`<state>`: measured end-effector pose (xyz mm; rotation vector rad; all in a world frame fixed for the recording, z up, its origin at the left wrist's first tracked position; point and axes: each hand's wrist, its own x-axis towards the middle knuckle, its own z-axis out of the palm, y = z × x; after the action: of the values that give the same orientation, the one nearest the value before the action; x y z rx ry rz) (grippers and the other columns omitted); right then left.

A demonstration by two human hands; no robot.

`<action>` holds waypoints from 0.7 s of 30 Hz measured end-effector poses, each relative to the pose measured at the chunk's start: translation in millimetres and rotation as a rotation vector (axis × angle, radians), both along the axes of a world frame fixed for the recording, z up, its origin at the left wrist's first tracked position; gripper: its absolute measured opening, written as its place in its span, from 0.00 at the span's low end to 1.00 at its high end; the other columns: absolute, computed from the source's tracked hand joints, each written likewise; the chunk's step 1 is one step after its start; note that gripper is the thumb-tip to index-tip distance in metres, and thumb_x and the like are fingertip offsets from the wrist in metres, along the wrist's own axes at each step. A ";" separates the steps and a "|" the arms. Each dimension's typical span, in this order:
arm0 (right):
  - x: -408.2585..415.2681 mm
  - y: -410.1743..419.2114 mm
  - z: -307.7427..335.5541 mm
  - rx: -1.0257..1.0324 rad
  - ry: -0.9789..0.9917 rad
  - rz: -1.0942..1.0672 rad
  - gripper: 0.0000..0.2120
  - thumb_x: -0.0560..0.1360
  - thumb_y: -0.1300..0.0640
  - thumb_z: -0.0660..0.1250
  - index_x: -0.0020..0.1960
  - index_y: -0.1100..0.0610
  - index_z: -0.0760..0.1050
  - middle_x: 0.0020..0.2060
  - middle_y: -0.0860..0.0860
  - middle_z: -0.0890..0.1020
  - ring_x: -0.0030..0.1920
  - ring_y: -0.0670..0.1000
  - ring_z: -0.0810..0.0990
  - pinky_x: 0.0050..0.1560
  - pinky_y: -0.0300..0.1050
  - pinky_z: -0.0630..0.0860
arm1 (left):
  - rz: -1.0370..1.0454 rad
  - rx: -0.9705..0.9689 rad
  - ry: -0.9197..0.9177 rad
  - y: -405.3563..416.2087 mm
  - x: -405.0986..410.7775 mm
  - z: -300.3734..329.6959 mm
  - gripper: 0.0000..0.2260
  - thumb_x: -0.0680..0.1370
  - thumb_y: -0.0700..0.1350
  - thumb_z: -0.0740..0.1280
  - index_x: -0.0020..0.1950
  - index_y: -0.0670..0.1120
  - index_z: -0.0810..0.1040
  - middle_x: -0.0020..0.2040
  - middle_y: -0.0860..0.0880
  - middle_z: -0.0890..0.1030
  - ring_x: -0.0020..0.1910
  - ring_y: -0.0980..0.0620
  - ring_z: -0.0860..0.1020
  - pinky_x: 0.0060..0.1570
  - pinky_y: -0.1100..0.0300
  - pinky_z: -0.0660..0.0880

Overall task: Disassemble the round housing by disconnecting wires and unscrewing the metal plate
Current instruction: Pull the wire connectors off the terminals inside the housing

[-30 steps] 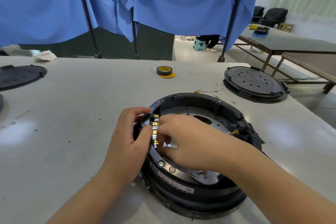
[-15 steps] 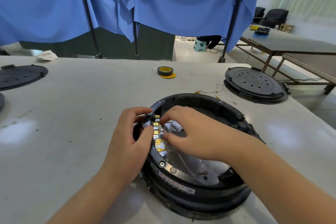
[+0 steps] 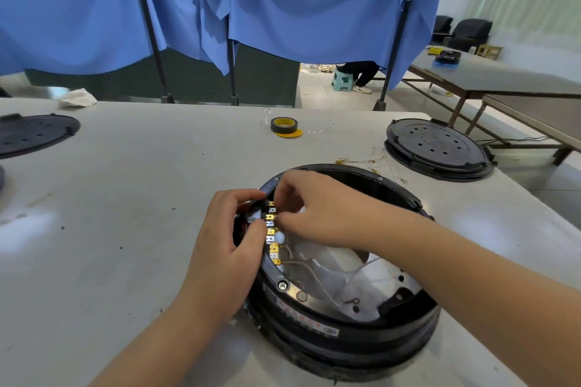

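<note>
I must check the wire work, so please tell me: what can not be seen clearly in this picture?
Head view only:
- Which terminal the right hand pinches: its fingers cover it.
- The housing left wall: the left hand hides it.
- The rim label text: too small.
- The metal plate far part: the right forearm covers it.

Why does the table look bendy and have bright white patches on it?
In the head view, the wide-angle lens curves the white table at its edges; the pale patches are glare from lights above, also glinting on the metal plate inside the round housing.
</note>
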<state>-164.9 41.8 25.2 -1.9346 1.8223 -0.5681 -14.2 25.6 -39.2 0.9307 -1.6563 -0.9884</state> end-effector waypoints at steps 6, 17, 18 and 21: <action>0.5 -17.0 -2.5 0.008 -0.102 0.012 0.10 0.70 0.62 0.72 0.47 0.54 0.73 0.42 0.52 0.81 0.41 0.50 0.79 0.43 0.45 0.78 | 0.004 -0.014 -0.008 -1.2 0.5 -0.6 0.14 0.78 0.36 0.63 0.58 0.53 0.77 0.54 0.57 0.78 0.55 0.62 0.77 0.55 0.57 0.77; -1.5 -16.6 -9.2 -0.124 -0.056 0.066 0.09 0.69 0.66 0.70 0.43 0.55 0.73 0.37 0.48 0.78 0.40 0.50 0.79 0.42 0.44 0.78 | -0.006 -0.030 -0.010 -2.3 0.9 -3.4 0.14 0.79 0.35 0.63 0.58 0.52 0.77 0.55 0.56 0.78 0.56 0.63 0.76 0.55 0.60 0.75; -1.5 -16.3 -9.1 -0.128 -0.050 0.057 0.10 0.69 0.66 0.70 0.42 0.54 0.72 0.36 0.47 0.77 0.39 0.49 0.78 0.41 0.43 0.77 | -0.008 -0.031 -0.014 -2.7 0.8 -3.8 0.14 0.79 0.35 0.63 0.58 0.51 0.77 0.55 0.56 0.78 0.56 0.63 0.76 0.54 0.61 0.74; -1.0 -16.0 -8.6 -0.128 -0.037 0.036 0.10 0.68 0.65 0.70 0.38 0.53 0.72 0.34 0.46 0.76 0.36 0.46 0.75 0.40 0.43 0.75 | -0.015 -0.035 -0.001 -3.1 0.4 -4.2 0.12 0.76 0.42 0.63 0.58 0.52 0.77 0.55 0.57 0.78 0.56 0.64 0.76 0.53 0.63 0.74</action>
<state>-165.9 25.8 16.6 -2.0212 1.7640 -0.7195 -13.9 22.5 -43.4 0.8970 -1.6787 -0.9655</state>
